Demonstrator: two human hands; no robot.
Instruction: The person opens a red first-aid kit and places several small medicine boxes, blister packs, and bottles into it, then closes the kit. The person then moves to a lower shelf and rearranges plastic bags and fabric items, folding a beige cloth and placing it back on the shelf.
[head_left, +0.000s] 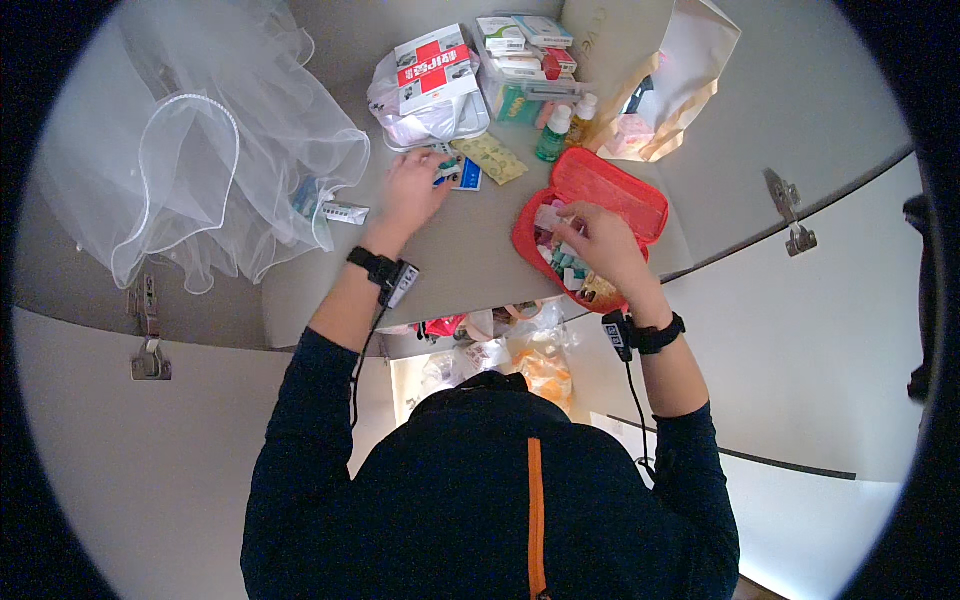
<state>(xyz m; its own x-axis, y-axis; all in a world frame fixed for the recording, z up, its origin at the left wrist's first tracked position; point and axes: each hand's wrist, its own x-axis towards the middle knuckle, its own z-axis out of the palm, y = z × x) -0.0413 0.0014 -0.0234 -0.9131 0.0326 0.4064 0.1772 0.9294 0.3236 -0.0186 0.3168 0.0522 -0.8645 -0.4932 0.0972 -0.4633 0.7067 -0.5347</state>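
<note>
My left hand (414, 189) is above the cabinet shelf, its fingers curled round a small teal-and-white packet (448, 168). Beneath that packet lies a flat blue-and-white packet (470, 177), beside a yellow patterned pouch (491, 158). My right hand (602, 241) reaches into an unzipped red fabric case (526, 238), whose mesh-lined lid (611, 191) is folded back. Small teal, white and clear packets (568, 262) fill the case. The right fingertips are by a pale translucent packet (548, 217); whether they grip it is unclear.
Behind are a red-and-white box (433, 69) on a bagged bundle, a clear bin of medicine boxes (517, 79), a green bottle (553, 135), an amber bottle (582, 120) and a paper bag (675, 82). White tulle (247, 150) covers the left, near a small white box (346, 213).
</note>
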